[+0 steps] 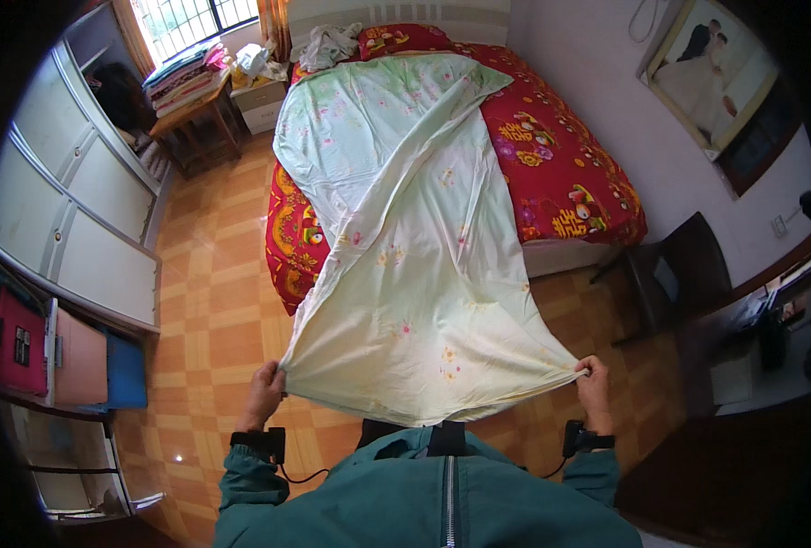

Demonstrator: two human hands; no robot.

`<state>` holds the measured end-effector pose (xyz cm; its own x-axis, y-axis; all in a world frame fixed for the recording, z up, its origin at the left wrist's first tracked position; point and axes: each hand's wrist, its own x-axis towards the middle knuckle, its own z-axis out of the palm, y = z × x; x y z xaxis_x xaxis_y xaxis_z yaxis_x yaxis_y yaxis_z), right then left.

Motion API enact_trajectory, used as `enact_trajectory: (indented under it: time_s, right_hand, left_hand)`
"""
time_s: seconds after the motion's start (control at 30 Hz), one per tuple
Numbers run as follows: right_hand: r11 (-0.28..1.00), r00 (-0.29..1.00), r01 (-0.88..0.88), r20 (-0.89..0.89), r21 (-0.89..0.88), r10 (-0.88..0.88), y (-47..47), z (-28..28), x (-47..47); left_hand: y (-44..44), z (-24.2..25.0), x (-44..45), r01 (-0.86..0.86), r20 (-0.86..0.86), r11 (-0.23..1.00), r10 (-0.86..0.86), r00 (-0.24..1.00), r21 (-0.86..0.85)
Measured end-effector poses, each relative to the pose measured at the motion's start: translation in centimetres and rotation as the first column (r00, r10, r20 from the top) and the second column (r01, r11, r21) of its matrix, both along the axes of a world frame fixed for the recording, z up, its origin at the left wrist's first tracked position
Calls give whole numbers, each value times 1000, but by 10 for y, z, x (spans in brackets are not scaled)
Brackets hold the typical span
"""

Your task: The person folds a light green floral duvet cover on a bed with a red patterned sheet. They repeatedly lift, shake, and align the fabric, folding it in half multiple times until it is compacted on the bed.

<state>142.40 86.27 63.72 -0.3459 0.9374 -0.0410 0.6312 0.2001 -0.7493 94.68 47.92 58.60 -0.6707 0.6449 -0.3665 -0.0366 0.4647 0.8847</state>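
A pale green and cream floral cloth, like a duvet cover or sheet, stretches from the bed towards my body. My left hand grips its near left corner, and my right hand pinches the near right corner. Between them the near edge sags in front of my waist. A long diagonal fold runs across the cloth, and its far part lies spread on the bed. Under it is a red bedspread with printed flowers and birds, showing on both sides.
A red pillow and a crumpled white cloth lie by the headboard. Folded bedding is stacked on a wooden table beside a nightstand. A sliding-door wardrobe stands left; a dark chair stands right, on the tiled floor.
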Motion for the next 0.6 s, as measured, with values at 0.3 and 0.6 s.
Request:
enact_trajectory:
  time_s: [0.3,0.6]
  right_hand:
    - [893,891,-450,66,10,448,-37,-1,-90]
    - [752,743,-657,-123,52,658,-81,52,-165]
  left_hand:
    - [99,105,76,250,204,923,-316,926,294]
    - [165,137,143,794,-194,499,-790,582,347]
